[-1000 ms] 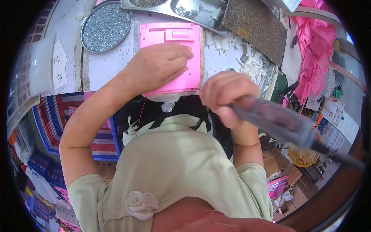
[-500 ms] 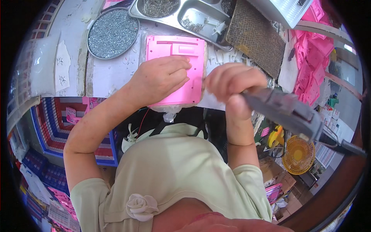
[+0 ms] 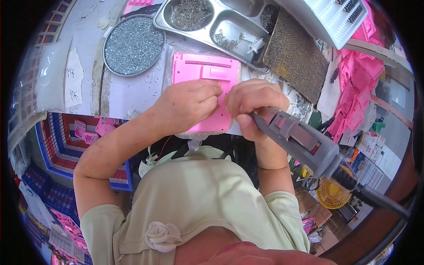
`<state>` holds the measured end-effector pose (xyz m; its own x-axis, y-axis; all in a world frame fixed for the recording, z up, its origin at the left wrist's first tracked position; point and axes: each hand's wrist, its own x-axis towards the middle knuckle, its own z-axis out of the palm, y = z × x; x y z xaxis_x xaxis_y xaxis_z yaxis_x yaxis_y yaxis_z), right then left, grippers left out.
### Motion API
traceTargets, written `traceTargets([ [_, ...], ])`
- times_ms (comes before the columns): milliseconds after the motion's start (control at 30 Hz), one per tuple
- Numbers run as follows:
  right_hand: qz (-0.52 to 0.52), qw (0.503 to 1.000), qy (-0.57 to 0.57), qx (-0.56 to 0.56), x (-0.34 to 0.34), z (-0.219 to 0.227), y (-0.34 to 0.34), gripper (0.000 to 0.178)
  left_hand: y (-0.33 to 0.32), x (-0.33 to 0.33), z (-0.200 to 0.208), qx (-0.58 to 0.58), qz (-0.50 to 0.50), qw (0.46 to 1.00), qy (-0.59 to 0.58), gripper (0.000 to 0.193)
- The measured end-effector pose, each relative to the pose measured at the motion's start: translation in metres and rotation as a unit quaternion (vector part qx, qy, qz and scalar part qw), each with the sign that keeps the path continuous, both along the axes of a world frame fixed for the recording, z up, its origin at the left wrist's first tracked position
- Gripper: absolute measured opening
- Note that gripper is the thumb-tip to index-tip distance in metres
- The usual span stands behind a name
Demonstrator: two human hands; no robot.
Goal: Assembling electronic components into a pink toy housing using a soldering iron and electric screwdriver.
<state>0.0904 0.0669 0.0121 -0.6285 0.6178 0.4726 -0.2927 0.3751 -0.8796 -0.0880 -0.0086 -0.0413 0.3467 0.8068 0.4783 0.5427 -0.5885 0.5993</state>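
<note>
Left hand (image 3: 192,106) is lying half-curled on the pink panel (image 3: 213,73); any hold is indiscernible. Right hand (image 3: 257,106) is clasping the grey tool (image 3: 304,143), fingers (image 3: 260,93) hiding its tip.

A scuffed white worktable (image 3: 86,35) spans the far side, a dark seam crossing its left part; at near right, a yellow fan (image 3: 331,194) stands beside brown cardboard (image 3: 317,211), with beige floor (image 3: 330,239) showing below; bright light falls over the tabletop.
</note>
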Motion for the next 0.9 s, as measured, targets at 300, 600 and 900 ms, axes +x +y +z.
traceTargets([
  [300, 0.072, 0.976, 0.161, -0.130, -0.004, 0.013, 0.062, 0.019, 0.000, 0.001, 0.003, -0.004, -0.005, 1.000, -0.003, 0.015],
  [600, 0.036, 0.999, 0.007, -0.029, -0.013, -0.030, 0.070, 0.025, 0.000, 0.000, 0.009, -0.039, -0.002, 0.999, -0.009, 0.019],
  [900, 0.181, 0.964, 0.156, -0.116, -0.005, 0.047, 0.053, 0.037, -0.008, -0.001, 0.018, -0.126, 0.029, 0.984, -0.125, 0.015],
])
